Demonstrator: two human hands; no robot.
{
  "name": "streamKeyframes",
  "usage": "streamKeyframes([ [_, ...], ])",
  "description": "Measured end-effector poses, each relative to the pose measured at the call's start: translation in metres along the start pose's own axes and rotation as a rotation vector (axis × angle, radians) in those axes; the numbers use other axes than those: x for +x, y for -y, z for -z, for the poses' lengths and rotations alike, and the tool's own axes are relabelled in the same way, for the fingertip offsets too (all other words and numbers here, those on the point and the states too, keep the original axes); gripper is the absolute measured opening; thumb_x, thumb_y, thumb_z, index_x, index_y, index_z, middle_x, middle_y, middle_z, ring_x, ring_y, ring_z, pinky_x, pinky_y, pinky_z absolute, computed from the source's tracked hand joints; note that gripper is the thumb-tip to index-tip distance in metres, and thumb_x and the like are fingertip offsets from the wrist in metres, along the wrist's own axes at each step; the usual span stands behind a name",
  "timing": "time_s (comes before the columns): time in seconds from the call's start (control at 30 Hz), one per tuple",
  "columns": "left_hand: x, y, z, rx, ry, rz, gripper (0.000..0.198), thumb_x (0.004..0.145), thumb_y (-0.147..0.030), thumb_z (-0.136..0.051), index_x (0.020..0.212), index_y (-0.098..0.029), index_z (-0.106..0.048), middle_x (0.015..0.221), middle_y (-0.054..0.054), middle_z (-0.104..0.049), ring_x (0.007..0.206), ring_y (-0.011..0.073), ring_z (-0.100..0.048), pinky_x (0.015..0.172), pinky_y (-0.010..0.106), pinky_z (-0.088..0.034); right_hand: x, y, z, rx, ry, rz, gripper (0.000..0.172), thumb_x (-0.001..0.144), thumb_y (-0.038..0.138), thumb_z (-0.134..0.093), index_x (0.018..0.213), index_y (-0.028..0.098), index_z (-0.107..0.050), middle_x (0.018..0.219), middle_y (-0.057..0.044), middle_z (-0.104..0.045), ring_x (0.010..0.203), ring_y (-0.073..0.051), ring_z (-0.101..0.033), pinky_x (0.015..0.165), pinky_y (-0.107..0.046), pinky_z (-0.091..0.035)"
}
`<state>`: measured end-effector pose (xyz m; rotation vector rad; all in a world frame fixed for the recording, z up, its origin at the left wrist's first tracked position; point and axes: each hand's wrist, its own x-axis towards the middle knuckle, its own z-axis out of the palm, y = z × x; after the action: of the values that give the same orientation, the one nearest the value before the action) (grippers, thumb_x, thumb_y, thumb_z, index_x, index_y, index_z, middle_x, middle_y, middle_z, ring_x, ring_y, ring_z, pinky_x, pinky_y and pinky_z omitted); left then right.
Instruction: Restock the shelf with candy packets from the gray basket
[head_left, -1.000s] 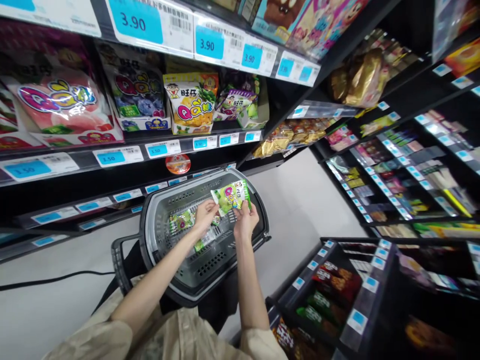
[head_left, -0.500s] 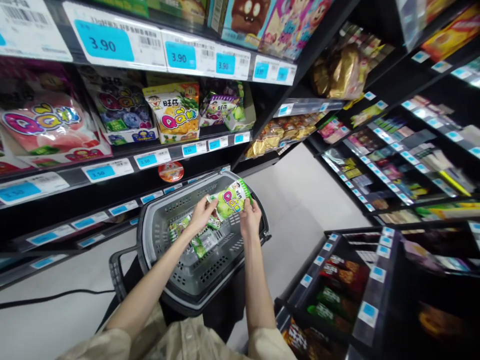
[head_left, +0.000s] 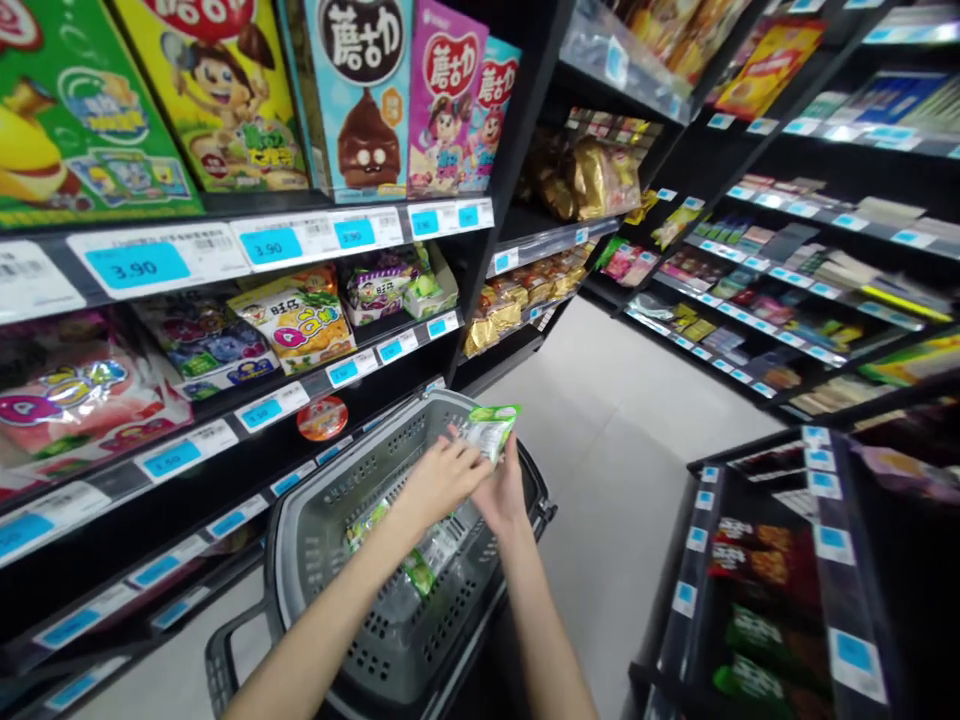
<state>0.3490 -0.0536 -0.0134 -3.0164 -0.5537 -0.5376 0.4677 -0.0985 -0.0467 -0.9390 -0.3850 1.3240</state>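
A small green and white QQ gummy candy packet (head_left: 491,430) is held above the grey shopping basket (head_left: 319,560), its pale printed side partly showing. My right hand (head_left: 504,495) grips it from the right and below. My left hand (head_left: 442,482) lies across its lower left part with the fingers bent onto it, covering some of the packet. Beneath my left forearm, more green candy packets (head_left: 420,572) lie on the basket's perforated floor. The basket's handle (head_left: 221,650) sticks out at its left end.
A shelf at left holds gummy candy bags (head_left: 296,315) below boxed snacks (head_left: 367,110). Gold-wrapped packs (head_left: 510,300) fill the adjoining shelf. Pale floor (head_left: 600,400) runs between the shelves. A low black rack (head_left: 686,560) with snack bags stands at right.
The packet has been turned from its colourful front to a paler side. My left hand has moved right, onto the packet beside my right hand. The view has tilted upward.
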Motion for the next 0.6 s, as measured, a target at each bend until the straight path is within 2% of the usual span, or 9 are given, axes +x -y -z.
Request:
streamKeyframes([
  [0.1, 0.021, -0.004, 0.002, -0.033, 0.107, -0.174, 0.008, 0.097, -0.022, -0.06, 0.101, -0.019, -0.066, 0.098, 0.008, -0.07, 0.098, 0.0244, -0.064, 0.076, 0.035, -0.048, 0.006, 0.011, 0.007, 0.086, -0.056, 0.04, 0.067, 0.083, 0.079, -0.057, 0.104, 0.018, -0.074, 0.097, -0.012, -0.075, 0.098, -0.03, -0.071, 0.082, -0.044, -0.061],
  [0.2, 0.04, 0.019, 0.006, -0.235, 0.13, -0.281, 0.026, 0.1, -0.042, -0.057, 0.089, -0.02, -0.065, 0.094, 0.005, -0.069, 0.094, 0.0208, -0.063, 0.081, 0.033, -0.048, 0.008, 0.021, 0.015, 0.222, -0.168, 0.124, 0.048, 0.086, 0.063, -0.061, 0.098, 0.019, -0.075, 0.098, -0.01, -0.076, 0.089, -0.025, -0.073, 0.079, -0.039, -0.062],
  [0.27, 0.055, 0.051, 0.013, -0.239, 0.045, -0.212, 0.033, 0.103, -0.046, -0.05, 0.092, -0.019, -0.065, 0.097, 0.006, -0.07, 0.097, 0.0212, -0.062, 0.088, 0.034, -0.047, 0.006, 0.028, 0.018, 0.301, -0.182, 0.141, 0.043, 0.087, 0.058, -0.06, 0.1, 0.019, -0.074, 0.1, -0.009, -0.077, 0.083, -0.024, -0.073, 0.076, -0.038, -0.062],
  [0.37, 0.085, 0.105, 0.028, 0.018, -0.156, 0.016, 0.03, 0.104, -0.033, -0.044, 0.115, -0.015, -0.065, 0.12, 0.013, -0.066, 0.114, 0.0273, -0.058, 0.1, 0.041, -0.044, -0.002, 0.039, 0.018, 0.339, -0.112, 0.092, 0.048, 0.085, 0.059, -0.06, 0.108, 0.019, -0.073, 0.106, -0.01, -0.077, 0.081, -0.025, -0.073, 0.072, -0.04, -0.062],
  [0.4, 0.095, 0.122, 0.032, 0.124, -0.188, 0.073, 0.033, 0.103, -0.03, -0.043, 0.125, -0.013, -0.062, 0.129, 0.017, -0.063, 0.121, 0.0299, -0.055, 0.103, 0.043, -0.042, -0.004, 0.041, 0.017, 0.341, -0.091, 0.083, 0.049, 0.085, 0.059, -0.062, 0.11, 0.019, -0.072, 0.106, -0.01, -0.077, 0.083, -0.026, -0.073, 0.072, -0.041, -0.062],
  [0.5, 0.121, 0.161, 0.04, 0.383, -0.146, 0.155, 0.05, 0.1, -0.028, -0.047, 0.144, -0.005, -0.048, 0.14, 0.024, -0.055, 0.128, 0.0361, -0.05, 0.106, 0.046, -0.039, -0.006, 0.044, 0.013, 0.341, -0.075, 0.097, 0.046, 0.084, 0.058, -0.067, 0.111, 0.02, -0.072, 0.107, -0.009, -0.077, 0.092, -0.027, -0.074, 0.076, -0.041, -0.062],
  [0.6, 0.134, 0.183, 0.04, 0.519, -0.036, 0.223, 0.052, 0.101, -0.032, -0.046, 0.141, 0.0, -0.049, 0.127, 0.025, -0.062, 0.118, 0.0375, -0.056, 0.1, 0.045, -0.041, -0.001, 0.043, 0.008, 0.286, -0.112, 0.14, 0.048, 0.082, 0.059, -0.073, 0.109, 0.02, -0.072, 0.112, -0.009, -0.076, 0.101, -0.027, -0.073, 0.079, -0.038, -0.062],
])
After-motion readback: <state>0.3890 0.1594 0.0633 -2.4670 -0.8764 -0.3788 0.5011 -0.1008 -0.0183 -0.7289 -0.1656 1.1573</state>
